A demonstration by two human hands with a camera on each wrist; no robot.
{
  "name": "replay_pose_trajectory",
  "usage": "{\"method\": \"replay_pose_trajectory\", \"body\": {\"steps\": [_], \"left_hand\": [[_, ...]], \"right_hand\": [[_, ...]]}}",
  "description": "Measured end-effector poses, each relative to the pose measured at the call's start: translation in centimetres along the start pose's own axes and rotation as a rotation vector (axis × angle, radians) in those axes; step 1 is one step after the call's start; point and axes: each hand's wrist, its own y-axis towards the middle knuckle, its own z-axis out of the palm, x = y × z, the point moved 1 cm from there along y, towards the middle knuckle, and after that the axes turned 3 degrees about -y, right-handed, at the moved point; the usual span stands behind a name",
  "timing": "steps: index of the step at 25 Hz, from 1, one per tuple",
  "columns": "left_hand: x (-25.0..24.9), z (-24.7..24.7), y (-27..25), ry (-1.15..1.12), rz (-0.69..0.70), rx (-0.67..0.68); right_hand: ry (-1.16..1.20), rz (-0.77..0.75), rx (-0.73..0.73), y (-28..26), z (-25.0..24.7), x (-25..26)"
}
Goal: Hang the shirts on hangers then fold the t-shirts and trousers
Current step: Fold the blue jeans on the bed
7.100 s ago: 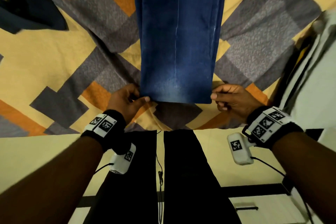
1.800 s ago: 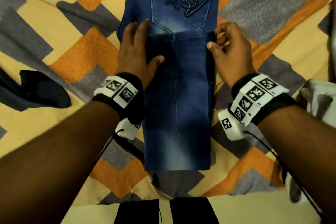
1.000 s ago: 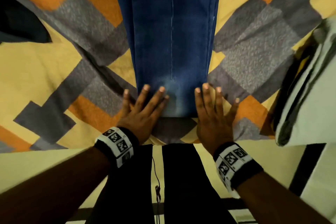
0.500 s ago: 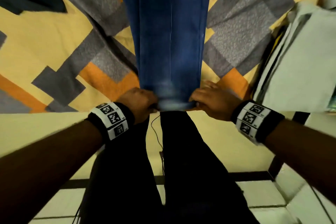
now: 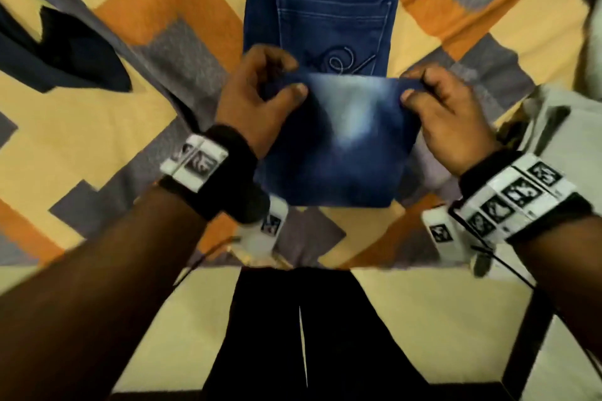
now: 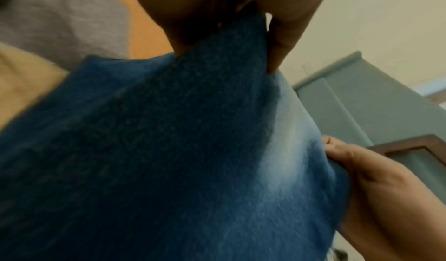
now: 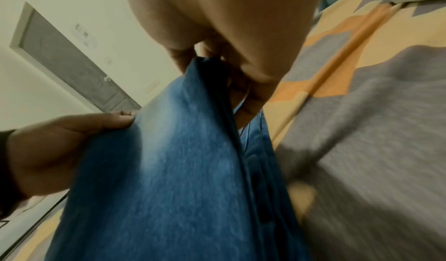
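Observation:
Blue jeans (image 5: 321, 16) lie lengthwise on the patterned bedspread (image 5: 97, 114), back pocket with pale embroidery facing up. Their lower part is folded over and lifted toward the pocket. My left hand (image 5: 260, 98) pinches the left corner of that folded end, thumb on top. My right hand (image 5: 436, 101) pinches the right corner the same way. In the left wrist view, the denim (image 6: 169, 150) hangs from my left hand's fingers (image 6: 280, 42). The right wrist view shows the denim (image 7: 169, 169) gripped at its edge by my right hand's fingers (image 7: 251, 86).
A dark navy garment (image 5: 65, 55) lies on the bed at the left. A pale grey-white cloth (image 5: 560, 127) lies at the right edge. The bed's near edge (image 5: 195, 270) runs across below my wrists, with my dark trouser legs (image 5: 299, 335) beneath.
Both hands took hold of the jeans' near folded end at the bed edge and carried it up and away, so it now lies over the thighs just below the back pocket.

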Motion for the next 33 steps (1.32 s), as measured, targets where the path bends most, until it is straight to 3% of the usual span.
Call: {"method": "replay_pose_trajectory", "body": {"steps": [3, 5, 8, 11, 14, 16, 18, 19, 20, 21, 23, 24, 27, 29, 31, 33], "left_hand": [[-0.3, -1.2, 10.8, 0.111, 0.103, 0.001], [-0.3, -1.3, 15.0, 0.194, 0.122, 0.011], [-1.2, -1.6, 19.9, 0.271, 0.115, -0.033], [-1.3, -2.0, 22.9, 0.429, 0.038, -0.036], [-0.9, -0.8, 21.6, 0.986, 0.032, 0.044], [-0.7, 1.1, 18.8, 1.241, 0.151, 0.141], [0.3, 2.8, 16.6, 1.273, 0.206, 0.254], [1.3, 2.9, 16.4, 1.267, 0.165, 0.286], [2.3, 2.5, 16.4, 1.275, 0.099, 0.288], [3.5, 2.1, 16.5, 1.283, 0.059, 0.285], [5.1, 1.7, 16.5, 1.309, 0.086, 0.3], [5.5, 1.7, 16.5, 1.325, 0.114, 0.296], [4.3, 1.5, 15.7, 1.29, 0.072, 0.172], [3.2, 1.5, 13.8, 1.215, 0.031, 0.086], [4.2, 2.6, 8.9, 1.236, 0.173, 0.223], [5.9, 2.2, 4.2, 1.314, 0.151, 0.345]], "right_hand": [[-0.206, -0.122, -0.263, 8.3, 0.0, 1.5], [-0.317, -0.127, -0.37, 12.0, -0.1, 2.2], [-0.382, -0.13, -0.415, 17.2, -0.7, 3.9], [-0.456, -0.062, -0.358, 20.6, -1.1, 3.9], [-0.671, 0.075, -0.31, 20.4, -1.3, 3.3], [-0.897, 0.115, -0.348, 20.8, -1.2, 3.7], [-0.956, 0.063, -0.503, 21.1, -0.7, 4.6], [-0.929, -0.008, -0.568, 21.1, 0.3, 4.9], [-0.902, -0.087, -0.554, 20.9, 1.8, 5.0], [-0.923, -0.147, -0.448, 20.3, 3.6, 4.2], [-1.088, -0.167, -0.206, 19.1, 5.4, 1.0], [-1.124, -0.145, -0.159, 19.2, 4.7, -0.5], [-1.102, -0.086, -0.237, 19.5, 1.5, -1.0], [-1.09, -0.088, -0.333, 17.7, 1.9, 0.7], [-1.144, -0.22, -0.29, 13.5, 5.7, 0.2], [-1.189, -0.269, -0.162, 9.2, 8.7, -2.4]]}}
